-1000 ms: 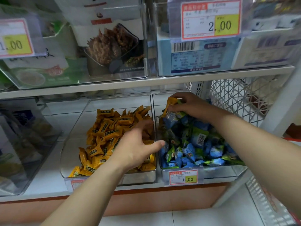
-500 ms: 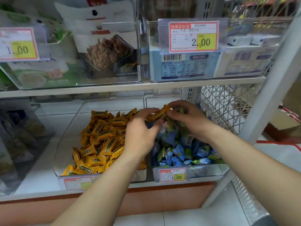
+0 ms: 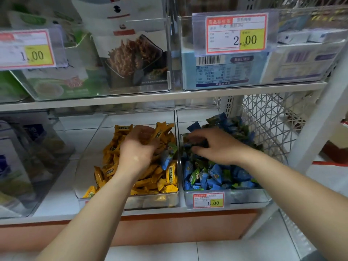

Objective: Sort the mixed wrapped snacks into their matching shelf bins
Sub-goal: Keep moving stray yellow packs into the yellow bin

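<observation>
On the lower shelf [image 3: 56, 200], the left hand [image 3: 135, 150] digs curled fingers into the yellow-wrapped snacks [image 3: 170, 176] in the left clear bin [image 3: 88, 151]; whether it grips one cannot be told. A stray blue snack [image 3: 168, 154] lies among the yellow ones at the hand's 3 o'clock. In the right clear bin [image 3: 246, 198], the right hand [image 3: 218, 146] pinches blue-wrapped snacks [image 3: 212, 176] between fingers and thumb at the pile's 11 o'clock.

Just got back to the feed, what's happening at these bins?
A person is sorting wrapped snacks on the lower shelf. The left hand is down in the yellow snack bin, the right hand reaches among the blue snacks in the neighbouring bin. One blue-green snack lies misplaced in the yellow snack bin, by its right wall.
</observation>
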A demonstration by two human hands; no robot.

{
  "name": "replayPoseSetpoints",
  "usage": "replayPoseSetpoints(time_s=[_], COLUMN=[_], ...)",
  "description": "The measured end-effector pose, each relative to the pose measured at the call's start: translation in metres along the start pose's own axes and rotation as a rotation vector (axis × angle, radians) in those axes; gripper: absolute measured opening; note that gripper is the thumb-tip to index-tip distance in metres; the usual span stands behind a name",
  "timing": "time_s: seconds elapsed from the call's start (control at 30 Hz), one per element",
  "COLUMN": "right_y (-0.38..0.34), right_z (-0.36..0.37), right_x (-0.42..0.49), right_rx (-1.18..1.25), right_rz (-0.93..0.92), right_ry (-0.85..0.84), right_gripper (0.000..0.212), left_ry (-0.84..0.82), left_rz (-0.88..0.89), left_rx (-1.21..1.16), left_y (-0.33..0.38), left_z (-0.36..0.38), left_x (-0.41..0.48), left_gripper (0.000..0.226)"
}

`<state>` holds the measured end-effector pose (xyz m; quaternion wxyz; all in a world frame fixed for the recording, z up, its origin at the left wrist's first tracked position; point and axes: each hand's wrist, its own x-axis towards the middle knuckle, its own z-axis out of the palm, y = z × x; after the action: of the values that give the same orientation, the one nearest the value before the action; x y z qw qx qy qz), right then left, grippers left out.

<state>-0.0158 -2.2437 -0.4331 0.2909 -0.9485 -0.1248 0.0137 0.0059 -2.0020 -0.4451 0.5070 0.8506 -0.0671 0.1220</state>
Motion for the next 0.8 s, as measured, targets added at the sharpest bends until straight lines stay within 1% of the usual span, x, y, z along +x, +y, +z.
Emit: replayPoseSetpoints(time_s=[0.03, 0.1, 0.13, 0.17, 0.23, 0.3, 0.33, 0.4, 0.47, 0.53, 0.57, 0.6, 0.63, 0.7, 0.73, 0.77, 0.8], right_y=[-0.007, -0.024, -0.032, -0.04, -0.05, -0.054, -0.055, -0.054, -0.049, -0.036, -0.027, -0.017, -0.005, 0.012, 0.018, 0.025, 0.03], right_z=[0.008, 0.016, 0.019, 0.021, 0.027, 0.031, 0.03, 0.024, 0.013, 0.001, -0.005, -0.01, -0.015, -0.024, -0.027, -0.029, -0.03], right_x=[0.002, 0.006, 0.009, 0.011, 0.016, 0.019, 0.019, 0.019, 0.018, 0.015, 0.011, 0.007, 0.002, -0.006, -0.009, -0.009, -0.006], right_rx=[0.001, 0.001, -0.034, -0.109, -0.314, -0.423, -0.431, -0.352, -0.124, 0.037, 0.033, -0.012, -0.099, -0.321, -0.384, -0.389, -0.361], right_rz=[-0.03, -0.11, -0.152, -0.191, -0.235, -0.225, -0.231, -0.283, -0.29, -0.218, -0.159, -0.1, -0.043, 0.071, 0.125, 0.155, 0.154], right_ry=[0.029, 0.197, 0.243, 0.239, 0.138, 0.043, 0.045, 0.118, 0.235, 0.357, 0.385, 0.367, 0.291, 0.048, -0.055, -0.1, -0.079], right_gripper=[0.042, 0.04, 0.041, 0.045, 0.048, 0.039, 0.036, 0.034, 0.027, 0.024, 0.022, 0.021, 0.019, 0.024, 0.033, 0.041, 0.046], left_ry=[0.016, 0.062, 0.078, 0.073, 0.003, -0.024, -0.017, -0.023, -0.048, -0.078, -0.101, -0.122, -0.143, -0.199, -0.234, -0.268, -0.301], left_rz=[-0.01, -0.028, -0.049, -0.076, -0.112, -0.102, -0.092, -0.053, 0.002, 0.064, 0.107, 0.156, 0.199, 0.234, 0.224, 0.203, 0.179], left_rx=[0.046, 0.161, 0.223, 0.29, 0.441, 0.57, 0.607, 0.638, 0.583, 0.448, 0.395, 0.366, 0.356, 0.346, 0.336, 0.322, 0.312], left_y=[-0.001, -0.004, -0.004, -0.004, -0.004, -0.004, -0.003, -0.002, -0.001, 0.005, 0.01, 0.014, 0.017, 0.02, 0.018, 0.016, 0.014], left_z=[-0.004, -0.015, -0.02, -0.025, -0.031, -0.032, -0.033, -0.033, -0.03, -0.022, -0.016, -0.009, -0.001, 0.013, 0.019, 0.024, 0.028], left_x=[0.001, 0.003, 0.005, 0.005, 0.003, -0.001, -0.001, -0.002, -0.001, -0.004, -0.007, -0.011, -0.014, -0.019, -0.021, -0.022, -0.022], left_gripper=[0.025, 0.025, 0.023, 0.022, 0.023, 0.025, 0.027, 0.033, 0.039, 0.037, 0.036, 0.037, 0.04, 0.047, 0.049, 0.049, 0.047])
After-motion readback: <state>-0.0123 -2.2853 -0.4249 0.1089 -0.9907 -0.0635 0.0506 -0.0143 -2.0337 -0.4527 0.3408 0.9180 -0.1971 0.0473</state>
